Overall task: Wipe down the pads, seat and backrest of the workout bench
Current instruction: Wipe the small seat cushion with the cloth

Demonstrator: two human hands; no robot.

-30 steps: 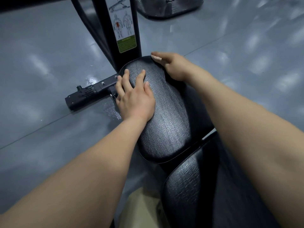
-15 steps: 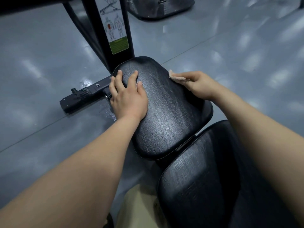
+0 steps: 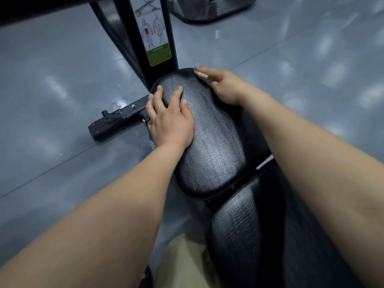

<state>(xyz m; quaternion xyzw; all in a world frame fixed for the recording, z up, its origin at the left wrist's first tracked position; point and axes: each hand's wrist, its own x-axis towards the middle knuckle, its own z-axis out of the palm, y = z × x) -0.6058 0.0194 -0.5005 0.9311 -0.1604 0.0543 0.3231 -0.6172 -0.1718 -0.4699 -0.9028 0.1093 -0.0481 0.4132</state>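
The black textured seat pad [image 3: 212, 146] of the workout bench lies in the middle of the view, with the black backrest pad [image 3: 234, 231] below it. My left hand [image 3: 169, 121] rests flat on the seat's left edge, fingers spread, holding nothing. My right hand [image 3: 223, 86] presses a small pale cloth [image 3: 201, 74] against the seat's far right rim; only a corner of the cloth shows under the fingers.
A black upright post with an exercise sticker [image 3: 152, 32] rises just beyond the seat. A black adjustment bar [image 3: 116, 121] sticks out to the left over the grey floor [image 3: 52, 90]. Another machine's base [image 3: 209, 8] sits at the top. Tan trousers [image 3: 182, 265] show below.
My right hand with the cloth has slid from the seat's right side back up to its far right corner. My left hand stays on the left edge.
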